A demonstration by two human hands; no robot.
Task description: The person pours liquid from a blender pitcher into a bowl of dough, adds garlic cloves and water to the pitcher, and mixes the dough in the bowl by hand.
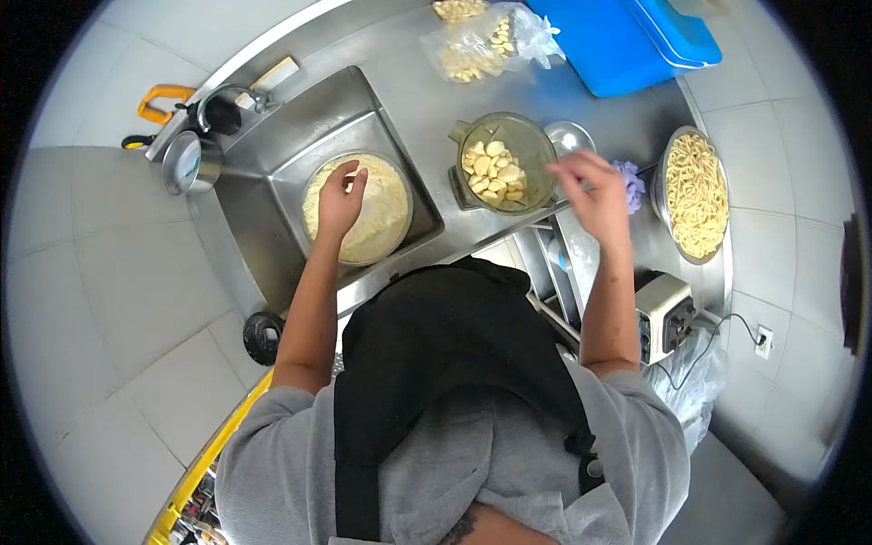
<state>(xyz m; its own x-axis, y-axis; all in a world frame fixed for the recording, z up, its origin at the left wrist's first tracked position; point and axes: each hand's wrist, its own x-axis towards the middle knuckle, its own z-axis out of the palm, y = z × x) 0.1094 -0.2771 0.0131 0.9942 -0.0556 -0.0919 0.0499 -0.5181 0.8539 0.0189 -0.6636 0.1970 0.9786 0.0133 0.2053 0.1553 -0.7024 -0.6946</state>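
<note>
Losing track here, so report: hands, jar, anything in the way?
Left hand over bowl in sink; right hand by blender jar, grips unclear. Jar holds pale cloves; no lid in the way.

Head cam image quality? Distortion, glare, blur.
Head view: strong fisheye bend along the steel counter, frame corners black; head view: bluish sheen on that counter beside the blue box; head view: right hand looks slightly soft, possibly motion blur, left hand somewhat crisper.

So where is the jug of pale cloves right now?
In the head view, the jug stands on the steel counter, right of the sink, beside the right hand.
</note>
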